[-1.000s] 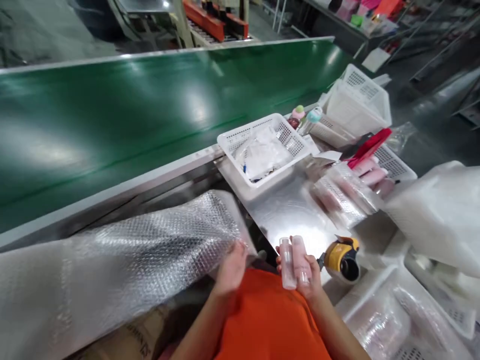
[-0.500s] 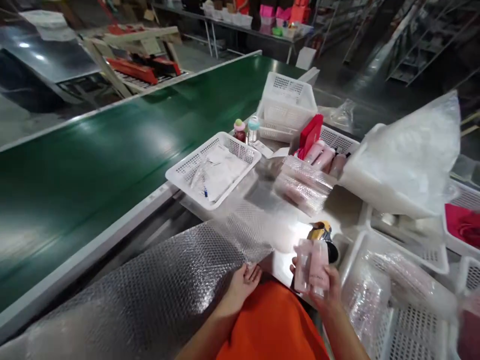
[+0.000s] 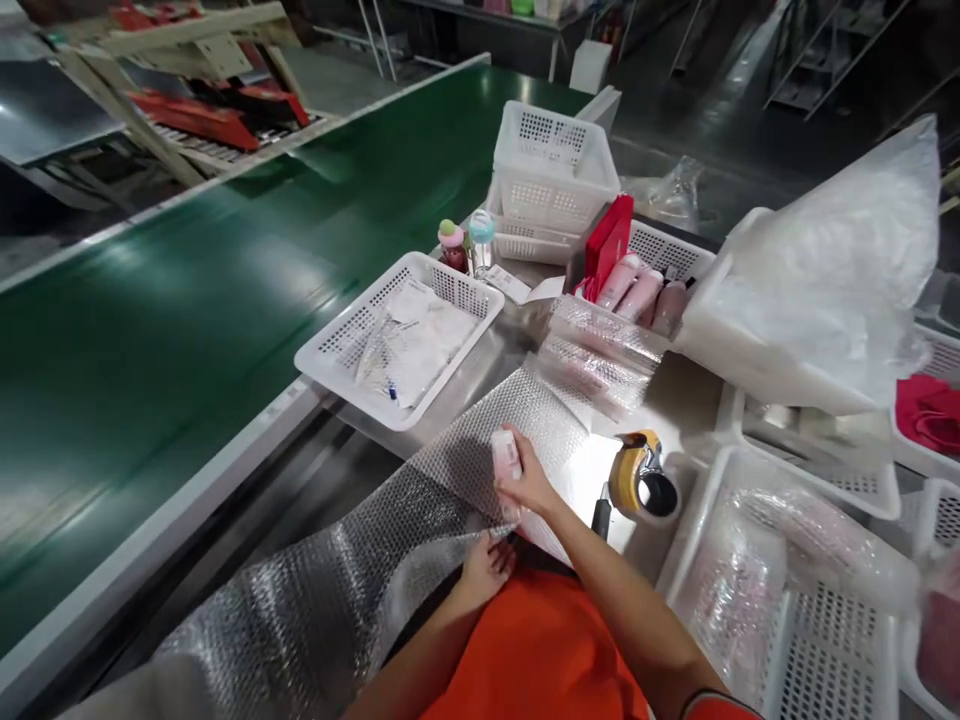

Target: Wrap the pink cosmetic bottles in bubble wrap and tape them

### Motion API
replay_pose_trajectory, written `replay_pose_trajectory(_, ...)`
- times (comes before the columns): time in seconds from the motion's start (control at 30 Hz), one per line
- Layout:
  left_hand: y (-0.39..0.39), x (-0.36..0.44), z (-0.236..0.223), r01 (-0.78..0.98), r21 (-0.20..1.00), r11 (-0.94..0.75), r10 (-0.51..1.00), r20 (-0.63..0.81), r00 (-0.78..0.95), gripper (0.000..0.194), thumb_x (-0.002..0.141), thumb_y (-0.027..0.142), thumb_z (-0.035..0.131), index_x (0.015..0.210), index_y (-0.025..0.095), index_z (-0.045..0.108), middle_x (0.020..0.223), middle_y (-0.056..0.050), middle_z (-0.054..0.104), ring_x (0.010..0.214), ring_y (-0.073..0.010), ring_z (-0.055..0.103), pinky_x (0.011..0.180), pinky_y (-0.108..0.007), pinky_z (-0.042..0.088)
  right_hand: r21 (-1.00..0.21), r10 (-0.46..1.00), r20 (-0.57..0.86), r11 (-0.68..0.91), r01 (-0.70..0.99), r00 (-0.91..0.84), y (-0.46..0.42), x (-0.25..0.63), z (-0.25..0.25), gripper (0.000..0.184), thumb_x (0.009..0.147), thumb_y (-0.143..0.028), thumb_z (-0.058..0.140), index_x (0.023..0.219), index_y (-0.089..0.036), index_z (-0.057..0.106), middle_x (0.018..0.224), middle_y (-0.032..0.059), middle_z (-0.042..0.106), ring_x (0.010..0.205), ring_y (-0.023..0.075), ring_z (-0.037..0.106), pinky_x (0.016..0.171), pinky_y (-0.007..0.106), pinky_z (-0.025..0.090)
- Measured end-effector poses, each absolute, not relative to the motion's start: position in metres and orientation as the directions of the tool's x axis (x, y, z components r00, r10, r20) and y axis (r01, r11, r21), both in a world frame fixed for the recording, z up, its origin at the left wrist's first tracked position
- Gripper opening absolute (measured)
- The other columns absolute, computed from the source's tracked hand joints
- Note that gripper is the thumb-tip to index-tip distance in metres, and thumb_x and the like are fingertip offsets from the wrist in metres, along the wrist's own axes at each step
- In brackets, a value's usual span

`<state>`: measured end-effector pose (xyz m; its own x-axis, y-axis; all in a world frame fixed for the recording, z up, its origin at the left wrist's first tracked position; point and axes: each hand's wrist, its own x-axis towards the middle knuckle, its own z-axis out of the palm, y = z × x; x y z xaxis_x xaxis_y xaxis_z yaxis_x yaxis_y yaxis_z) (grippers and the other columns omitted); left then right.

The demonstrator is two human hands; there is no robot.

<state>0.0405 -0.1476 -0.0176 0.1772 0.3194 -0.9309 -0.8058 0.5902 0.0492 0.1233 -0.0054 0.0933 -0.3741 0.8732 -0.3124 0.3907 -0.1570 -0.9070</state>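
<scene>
My right hand (image 3: 531,478) is closed around the pale pink bottles (image 3: 505,455), holding them over the bubble wrap (image 3: 442,480). One labelled white end faces up; the rest is partly hidden by my fingers. Low in front of my orange top, my left hand (image 3: 487,568) pinches the near edge of the bubble wrap, which lifts and curls there. The long sheet runs from the lower left up onto the metal table. To the right of my right hand lie a yellow tape dispenser (image 3: 637,475) with a roll in it and a black-handled tool (image 3: 601,515).
A white basket with papers (image 3: 315,355) stands at the table's left, beside the green conveyor (image 3: 187,300). Behind are two small bottles (image 3: 481,240), stacked white baskets (image 3: 555,200) and bubble-wrapped pink items (image 3: 600,350). Baskets of wrapped items (image 3: 739,590) and a large plastic bag (image 3: 832,270) occupy the right.
My right hand has carried the pink bottles leftward from beside the tape dispenser to above the bubble wrap. My left hand now raises the wrap's edge. The view has tilted downward.
</scene>
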Motion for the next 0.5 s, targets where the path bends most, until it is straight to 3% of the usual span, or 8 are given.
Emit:
replay_pose_trajectory(0.1, -0.161, 0.034, 0.008, -0.611, -0.009, 0.792, 0.316, -0.850, 0.422, 0.033, 0.096, 0.047, 0.056, 0.088, 0.017, 0.068, 0.082, -0.011, 0.069, 0.075, -0.0208, 0.069, 0.079, -0.034, 0.056, -0.598, 0.853, -0.435, -0.035, 0.801, -0.288, 0.033, 0.129, 0.064, 0.095, 0.068, -0.035, 0.071, 0.156, -0.027, 0.037, 0.146, 0.0162, 0.044, 0.121, 0.0346, 0.055, 0.101, 0.047, 0.045)
replay_pose_trajectory(0.17, -0.159, 0.026, 0.028, -0.497, 0.141, 0.856, 0.430, -0.726, 0.536, 0.031, 0.089, 0.043, 0.067, 0.089, 0.012, 0.072, 0.086, -0.014, 0.071, 0.079, -0.0253, 0.071, 0.085, -0.041, 0.056, -0.376, 0.846, -0.482, 0.034, 0.926, -0.227, 0.045, 0.139, 0.048, 0.092, 0.074, -0.035, 0.072, 0.158, -0.032, 0.035, 0.145, 0.0170, 0.042, 0.119, 0.0364, 0.055, 0.097, 0.047, 0.045)
replay_pose_trajectory(0.2, -0.152, 0.020, 0.037, -0.488, 0.269, 0.831, 0.518, -0.694, 0.500, 0.025, 0.085, 0.037, 0.073, 0.090, 0.012, 0.074, 0.089, -0.015, 0.072, 0.085, -0.0278, 0.072, 0.090, -0.043, 0.055, -0.298, 0.845, -0.491, 0.068, 0.952, -0.214, 0.047, 0.143, 0.043, 0.091, 0.075, -0.037, 0.073, 0.157, -0.034, 0.035, 0.145, 0.0172, 0.042, 0.119, 0.0370, 0.055, 0.095, 0.046, 0.045)
replay_pose_trajectory(0.27, -0.128, 0.004, 0.047, -0.450, 0.557, 0.698, 0.695, -0.678, 0.239, 0.019, 0.076, 0.023, 0.080, 0.093, 0.015, 0.077, 0.104, -0.016, 0.073, 0.113, -0.0350, 0.067, 0.104, -0.046, 0.050, -0.194, 0.847, -0.491, 0.122, 0.973, -0.204, 0.045, 0.148, 0.034, 0.089, 0.076, -0.038, 0.074, 0.157, -0.036, 0.035, 0.145, 0.0169, 0.042, 0.118, 0.0371, 0.055, 0.092, 0.044, 0.045)
replay_pose_trajectory(0.33, -0.098, -0.015, 0.045, -0.212, 0.775, 0.596, 0.775, -0.623, -0.101, 0.042, 0.071, 0.019, 0.083, 0.112, 0.020, 0.075, 0.135, -0.018, 0.065, 0.148, -0.0410, 0.038, 0.120, -0.054, 0.035, -0.133, 0.855, -0.477, 0.160, 0.978, -0.204, 0.039, 0.147, 0.031, 0.089, 0.076, -0.039, 0.074, 0.156, -0.037, 0.034, 0.146, 0.0167, 0.041, 0.117, 0.0367, 0.054, 0.091, 0.044, 0.044)
replay_pose_trajectory(0.37, -0.083, -0.025, 0.039, 0.030, 0.803, 0.596, 0.791, -0.580, -0.192, 0.058, 0.070, 0.021, 0.084, 0.127, 0.023, 0.070, 0.152, -0.018, 0.053, 0.156, -0.0424, 0.020, 0.123, -0.062, 0.025, -0.109, 0.860, -0.468, 0.174, 0.979, -0.205, 0.037, 0.145, 0.031, 0.089, 0.076, -0.040, 0.074, 0.156, -0.038, 0.034, 0.147, 0.0167, 0.041, 0.117, 0.0364, 0.054, 0.090, 0.044, 0.044)
replay_pose_trajectory(0.43, -0.063, -0.040, 0.024, 0.533, 0.621, 0.575, 0.804, -0.552, -0.223, 0.085, 0.072, 0.029, 0.083, 0.151, 0.029, 0.050, 0.172, -0.014, 0.021, 0.158, -0.0445, -0.007, 0.119, -0.076, 0.009, -0.076, 0.866, -0.448, 0.211, 0.975, -0.222, 0.034, 0.138, 0.032, 0.088, 0.077, -0.040, 0.074, 0.155, -0.038, 0.034, 0.146, 0.0167, 0.042, 0.115, 0.0354, 0.055, 0.090, 0.044, 0.043)
replay_pose_trajectory(0.5, -0.056, -0.048, 0.007, 0.824, 0.349, 0.447, 0.785, -0.594, -0.174, 0.099, 0.077, 0.038, 0.080, 0.161, 0.035, 0.027, 0.174, -0.011, -0.004, 0.155, -0.0468, -0.016, 0.113, -0.083, 0.006, -0.076, 0.870, -0.404, 0.276, 0.958, -0.283, 0.034, 0.127, 0.034, 0.087, 0.077, -0.041, 0.074, 0.154, -0.039, 0.035, 0.147, 0.0167, 0.041, 0.113, 0.0346, 0.054, 0.090, 0.044, 0.043)
